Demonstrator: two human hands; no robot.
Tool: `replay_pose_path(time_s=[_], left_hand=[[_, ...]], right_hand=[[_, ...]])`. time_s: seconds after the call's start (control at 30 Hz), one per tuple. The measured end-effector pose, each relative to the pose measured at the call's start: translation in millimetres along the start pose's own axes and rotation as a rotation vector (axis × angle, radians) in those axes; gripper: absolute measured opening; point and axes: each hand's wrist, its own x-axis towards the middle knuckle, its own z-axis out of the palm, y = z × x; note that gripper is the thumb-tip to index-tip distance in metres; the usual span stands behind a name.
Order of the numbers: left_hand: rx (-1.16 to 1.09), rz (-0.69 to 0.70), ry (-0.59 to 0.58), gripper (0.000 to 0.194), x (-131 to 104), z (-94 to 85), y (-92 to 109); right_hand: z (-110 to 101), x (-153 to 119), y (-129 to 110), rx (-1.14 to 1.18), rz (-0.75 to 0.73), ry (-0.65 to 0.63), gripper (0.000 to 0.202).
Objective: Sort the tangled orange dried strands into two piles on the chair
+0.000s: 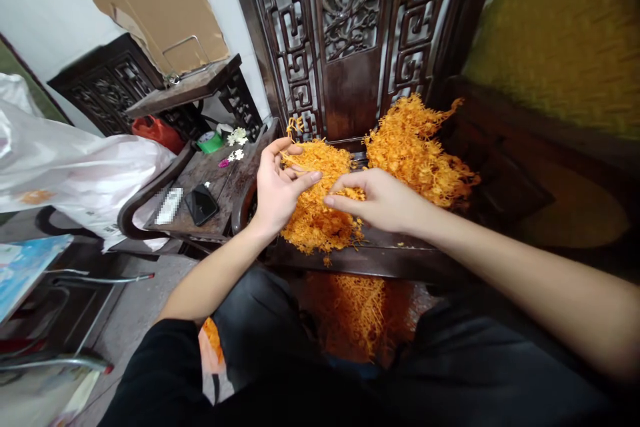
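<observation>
My left hand (283, 180) is above the left side of an orange pile (320, 223) of thin, tangled strands, with its fingers curled round a few orange strands (295, 163). A small tuft (295, 125) of the same colour sticks up behind its fingers. My right hand (367, 197) hovers over the right side of that pile, thumb and forefinger bent towards each other with a small gap at the tips. Whether its other fingers hold anything is hidden. Both piles lie on a dark wooden seat, the second pile (420, 150) behind my right hand.
More orange strands (363, 307) lie low between my knees. Left of the seat, a small dark table (223, 180) bears a phone (201, 204), green tape (209, 141) and white flowers (237, 137). Carved wooden backrest (353, 90) behind; white plastic bags (85, 170) at left.
</observation>
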Motion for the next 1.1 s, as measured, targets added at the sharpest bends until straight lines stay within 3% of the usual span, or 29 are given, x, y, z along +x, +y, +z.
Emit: replay_pose_path(time_s=[0.17, 0.37, 0.43, 0.53, 0.73, 0.9, 1.1], left_hand=[[0.018, 0.076, 0.115, 0.082, 11, 4.0, -9], [-0.087, 0.068, 0.366, 0.074, 41, -2.5, -10], [-0.12, -0.011, 0.315, 0.075, 37, 2.7, -7], [-0.152, -0.084, 0.191, 0.075, 19, 18.5, -1], [-0.096, -0.047, 0.122, 0.075, -2, 40.7, 2], [0.0, 0.047, 0.129, 0.084, -4, 41.0, 1], [0.041, 0.12, 0.2, 0.085, -1, 30.7, 27]], right_hand=[[3, 1, -6, -0.095, 0.061, 0.015, 0.03], [13, -5, 0, 0.099, 0.186, -0.16, 0.017], [13, -5, 0, 0.27, 0.288, -0.079, 0.012], [9, -4, -3, 0.505, 0.355, 0.055, 0.021], [17, -3, -7, 0.894, 0.22, 0.132, 0.05], [24, -4, -11, 0.868, 0.228, 0.187, 0.04], [24, -22, -21, 0.639, 0.25, 0.056, 0.032]])
